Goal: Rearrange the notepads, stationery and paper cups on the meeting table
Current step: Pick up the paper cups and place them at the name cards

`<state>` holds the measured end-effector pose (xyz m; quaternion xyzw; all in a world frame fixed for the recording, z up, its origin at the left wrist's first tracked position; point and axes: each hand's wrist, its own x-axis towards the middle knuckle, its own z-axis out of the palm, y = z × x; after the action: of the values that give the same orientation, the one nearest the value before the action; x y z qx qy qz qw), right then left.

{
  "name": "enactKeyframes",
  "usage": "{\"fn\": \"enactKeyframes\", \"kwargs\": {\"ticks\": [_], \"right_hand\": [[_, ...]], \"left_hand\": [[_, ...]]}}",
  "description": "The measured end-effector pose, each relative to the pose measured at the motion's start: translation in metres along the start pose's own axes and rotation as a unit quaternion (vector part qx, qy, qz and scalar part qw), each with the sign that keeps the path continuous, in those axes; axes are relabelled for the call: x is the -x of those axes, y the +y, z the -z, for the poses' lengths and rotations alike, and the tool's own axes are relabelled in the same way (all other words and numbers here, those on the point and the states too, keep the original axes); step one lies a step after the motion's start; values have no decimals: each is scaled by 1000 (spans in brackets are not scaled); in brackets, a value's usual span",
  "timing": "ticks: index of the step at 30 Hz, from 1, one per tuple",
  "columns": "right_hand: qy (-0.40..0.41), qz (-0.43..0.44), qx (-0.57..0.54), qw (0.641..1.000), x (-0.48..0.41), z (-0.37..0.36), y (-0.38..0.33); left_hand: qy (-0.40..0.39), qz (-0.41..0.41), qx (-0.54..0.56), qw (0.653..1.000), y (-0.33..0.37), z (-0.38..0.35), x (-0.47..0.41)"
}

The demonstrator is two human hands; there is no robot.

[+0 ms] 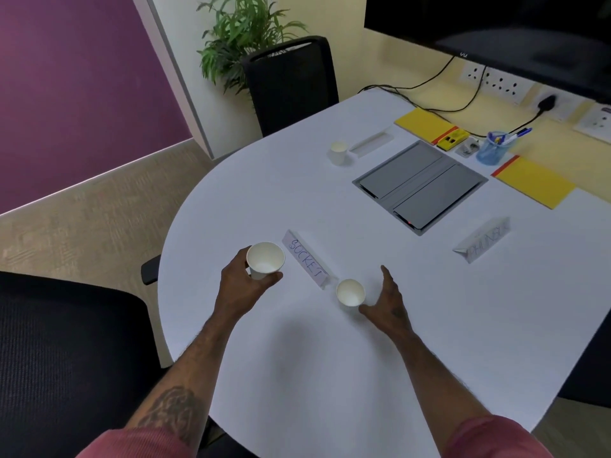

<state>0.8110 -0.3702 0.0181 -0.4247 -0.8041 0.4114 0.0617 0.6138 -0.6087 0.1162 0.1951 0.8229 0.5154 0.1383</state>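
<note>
My left hand [243, 285] grips a white paper cup [265, 260] and holds it just above the white table [297, 358], left of a folded name card [305, 258]. A second paper cup [350, 292] stands on the table at that card's near end. My right hand [388, 300] is open beside this cup, thumb tip at its base and fingers spread apart from it. A third cup [338, 153] stands far across the table. Two yellow notepads [425, 124] [535, 182] and a blue pen holder [494, 148] lie at the far right.
A grey cable box lid [420, 185] is set into the table's middle. Another name card [483, 239] stands at the right, a blank one [372, 143] by the far cup. A yellow stapler [452, 138] sits by the notepad. Black chairs [291, 84] [66, 358] stand at the table's edges.
</note>
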Motion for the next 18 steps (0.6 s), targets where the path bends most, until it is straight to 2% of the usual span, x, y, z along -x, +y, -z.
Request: {"fn": "enactKeyframes", "kwargs": {"ticks": [10, 18], "right_hand": [[60, 80, -33, 994, 50, 38, -49], [75, 123, -45, 989, 108, 73, -75]], "left_hand": [[-63, -79, 23, 995, 41, 7, 17], [-153, -129, 32, 979, 95, -34, 46]]}}
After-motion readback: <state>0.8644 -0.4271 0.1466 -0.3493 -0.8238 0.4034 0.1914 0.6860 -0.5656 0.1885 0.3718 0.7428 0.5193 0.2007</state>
